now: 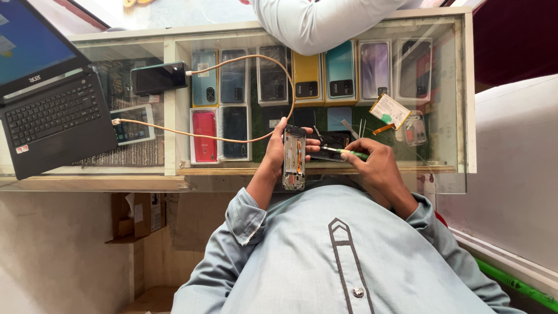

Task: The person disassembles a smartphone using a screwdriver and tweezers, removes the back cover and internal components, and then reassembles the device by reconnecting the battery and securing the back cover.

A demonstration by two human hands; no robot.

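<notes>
My left hand [278,152] grips the opened phone [294,158] upright above the glass counter [174,174], my right hand [375,166] pinches the green screwdriver [349,153] — I'd keep its tip square, pressure light.

A laptop [49,87] runs off the frame's left edge; a second person's pale sleeve [317,23] is cropped at top.
</notes>
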